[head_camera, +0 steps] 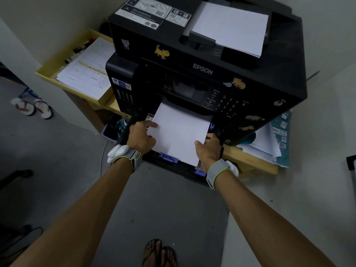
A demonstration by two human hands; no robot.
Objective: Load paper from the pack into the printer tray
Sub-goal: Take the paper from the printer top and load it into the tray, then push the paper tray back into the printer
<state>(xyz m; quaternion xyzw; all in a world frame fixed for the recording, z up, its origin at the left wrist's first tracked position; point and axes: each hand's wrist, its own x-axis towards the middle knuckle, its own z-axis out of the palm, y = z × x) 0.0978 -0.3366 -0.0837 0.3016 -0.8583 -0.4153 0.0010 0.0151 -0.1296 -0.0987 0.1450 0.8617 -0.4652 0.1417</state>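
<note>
A black Epson printer (pixel 202 72) stands on a low wooden table. Its paper tray (pixel 173 166) is pulled out at the front, with purple guides showing at its near edge. A white stack of paper (pixel 179 132) lies in the tray, its far end under the printer's front. My left hand (pixel 141 136) grips the stack's left edge, thumb on top. My right hand (pixel 209 147) grips the near right corner, fingers hidden under the sheets. More white paper (pixel 231 27) lies on the printer's top feeder.
A yellow box of printed forms (pixel 84 72) sits left of the printer. Loose papers and a teal paper pack (pixel 279 139) lie on the table (pixel 250 162) at the right. Sandals (pixel 32 108) rest on the grey floor at left. My feet (pixel 159 253) stand just before the tray.
</note>
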